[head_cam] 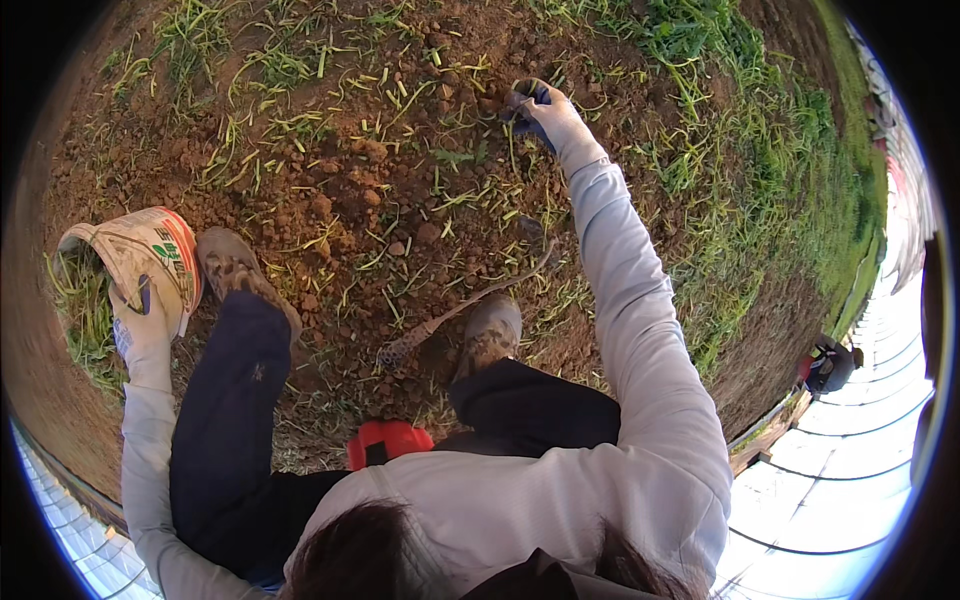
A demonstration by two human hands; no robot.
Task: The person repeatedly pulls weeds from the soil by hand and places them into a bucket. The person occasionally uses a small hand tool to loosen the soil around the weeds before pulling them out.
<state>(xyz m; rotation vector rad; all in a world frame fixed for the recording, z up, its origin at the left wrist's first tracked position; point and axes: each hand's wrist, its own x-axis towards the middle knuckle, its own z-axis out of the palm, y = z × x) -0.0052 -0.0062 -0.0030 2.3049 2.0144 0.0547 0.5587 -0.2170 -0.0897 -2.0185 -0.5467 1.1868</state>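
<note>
My left hand (146, 319), in a pale work glove, grips a tipped white plastic bucket (154, 240) near its rim. The bucket bears printed writing, and its mouth faces left towards a heap of cut green stems (86, 315). Out at arm's length, my right hand (541, 116) in a glove with a dark palm is low over the brown soil (442, 232). Its fingers curl inward by loose stems; whatever may be between them is hidden. Between my feet lies a soil-caked, slender hand tool (465, 307) with a curved end.
My boots (244, 274) (491, 330) stand on the cloddy ground amid scattered stem pieces. A red object (386, 442) is beneath me. Leafy green plants (701, 37) grow at upper right. Far right, another person (831, 364) is low beside the greenhouse wall (832, 465).
</note>
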